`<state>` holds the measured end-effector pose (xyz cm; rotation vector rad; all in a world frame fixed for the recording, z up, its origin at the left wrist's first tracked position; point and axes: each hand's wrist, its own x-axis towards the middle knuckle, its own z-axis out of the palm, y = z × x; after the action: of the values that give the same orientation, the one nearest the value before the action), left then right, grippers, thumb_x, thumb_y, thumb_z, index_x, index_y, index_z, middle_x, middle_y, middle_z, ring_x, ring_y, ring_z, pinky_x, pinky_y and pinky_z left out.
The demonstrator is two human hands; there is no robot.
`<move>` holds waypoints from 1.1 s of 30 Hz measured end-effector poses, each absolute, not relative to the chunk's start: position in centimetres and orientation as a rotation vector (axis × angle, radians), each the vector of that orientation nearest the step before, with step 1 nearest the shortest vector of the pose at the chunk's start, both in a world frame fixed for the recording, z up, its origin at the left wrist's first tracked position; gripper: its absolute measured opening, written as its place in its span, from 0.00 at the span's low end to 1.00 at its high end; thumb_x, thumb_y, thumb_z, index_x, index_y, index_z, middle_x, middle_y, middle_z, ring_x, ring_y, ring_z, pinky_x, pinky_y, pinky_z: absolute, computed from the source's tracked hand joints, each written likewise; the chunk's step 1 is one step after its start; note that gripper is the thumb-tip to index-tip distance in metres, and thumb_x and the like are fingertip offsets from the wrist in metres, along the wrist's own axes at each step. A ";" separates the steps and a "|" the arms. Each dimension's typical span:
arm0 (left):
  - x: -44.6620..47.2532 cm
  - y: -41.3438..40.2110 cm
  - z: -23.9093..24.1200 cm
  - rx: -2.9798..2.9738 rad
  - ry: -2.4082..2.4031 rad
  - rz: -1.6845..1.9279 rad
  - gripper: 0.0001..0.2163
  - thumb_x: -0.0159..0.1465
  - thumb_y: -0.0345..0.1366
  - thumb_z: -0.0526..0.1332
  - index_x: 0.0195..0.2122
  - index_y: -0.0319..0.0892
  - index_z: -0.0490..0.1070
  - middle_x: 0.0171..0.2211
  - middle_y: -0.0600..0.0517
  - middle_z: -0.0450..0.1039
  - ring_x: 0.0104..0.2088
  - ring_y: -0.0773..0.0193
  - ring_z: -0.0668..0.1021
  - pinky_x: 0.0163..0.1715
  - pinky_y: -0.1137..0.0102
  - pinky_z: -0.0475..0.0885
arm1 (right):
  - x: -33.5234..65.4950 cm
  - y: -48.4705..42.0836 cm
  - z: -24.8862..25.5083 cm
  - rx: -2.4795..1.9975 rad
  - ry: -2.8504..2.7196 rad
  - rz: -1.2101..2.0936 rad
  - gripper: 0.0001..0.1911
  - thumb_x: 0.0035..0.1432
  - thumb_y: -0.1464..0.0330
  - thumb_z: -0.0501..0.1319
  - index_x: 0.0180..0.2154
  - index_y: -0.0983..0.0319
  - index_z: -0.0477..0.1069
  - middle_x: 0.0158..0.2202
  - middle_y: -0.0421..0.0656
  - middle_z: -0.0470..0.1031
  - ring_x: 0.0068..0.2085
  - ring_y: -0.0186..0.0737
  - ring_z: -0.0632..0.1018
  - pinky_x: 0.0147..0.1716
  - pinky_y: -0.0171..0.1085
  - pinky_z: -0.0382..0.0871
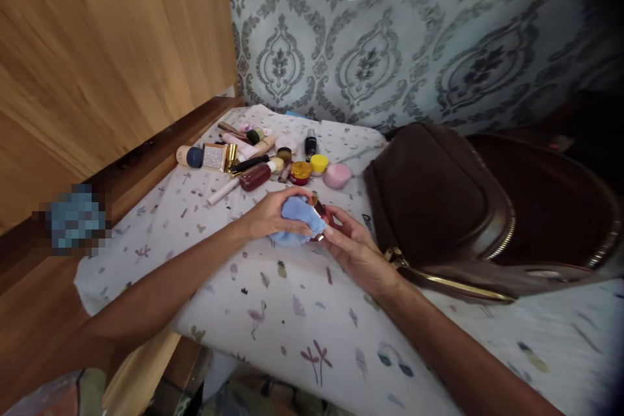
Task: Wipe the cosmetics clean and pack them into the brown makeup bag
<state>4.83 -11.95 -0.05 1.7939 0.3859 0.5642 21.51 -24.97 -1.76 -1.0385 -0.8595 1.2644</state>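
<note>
My left hand (270, 214) is closed on a light blue cloth (297, 220) and presses it against a small reddish bottle (322, 213). My right hand (353, 247) grips that bottle from below, fingers curled round it. Most of the bottle is hidden by the cloth and fingers. Both hands hover just above a white patterned sheet (292, 312).
A heap of cosmetics lies behind the hands: a dark red bottle (255, 177), a yellow-lidded jar (301, 172), a pink case (337, 175), a glittery compact (215, 156) and several tubes. An open brown bag (439, 201) sits to the right. A wooden headboard (97, 65) stands left.
</note>
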 end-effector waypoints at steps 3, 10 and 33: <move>5.0 -12.0 -0.1 1.693 0.422 0.561 0.30 0.47 0.48 0.78 0.47 0.41 0.73 0.40 0.51 0.75 0.38 0.62 0.76 0.40 0.69 0.71 | 21.8 -24.9 -1.6 -0.954 -0.778 1.372 0.18 0.50 0.58 0.75 0.40 0.57 0.76 0.36 0.39 0.79 0.39 0.36 0.80 0.50 0.41 0.77; 5.1 -11.9 -0.1 1.578 0.461 0.554 0.26 0.47 0.49 0.76 0.42 0.39 0.74 0.34 0.52 0.76 0.32 0.65 0.77 0.33 0.72 0.73 | 22.0 -24.8 -1.3 -0.898 -0.770 1.449 0.19 0.51 0.57 0.74 0.42 0.60 0.80 0.42 0.43 0.83 0.44 0.41 0.82 0.54 0.43 0.76; 5.2 -12.6 0.3 1.804 0.428 0.398 0.19 0.56 0.48 0.70 0.41 0.42 0.71 0.32 0.55 0.71 0.32 0.66 0.73 0.32 0.73 0.68 | 21.9 -25.0 -1.9 -1.320 -1.411 0.838 0.28 0.37 0.59 0.79 0.41 0.59 0.74 0.40 0.41 0.70 0.41 0.42 0.74 0.44 0.43 0.72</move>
<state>5.24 -12.57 0.31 1.8042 0.4283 0.3984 21.90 -24.99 -1.93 -1.3197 -1.4113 0.8379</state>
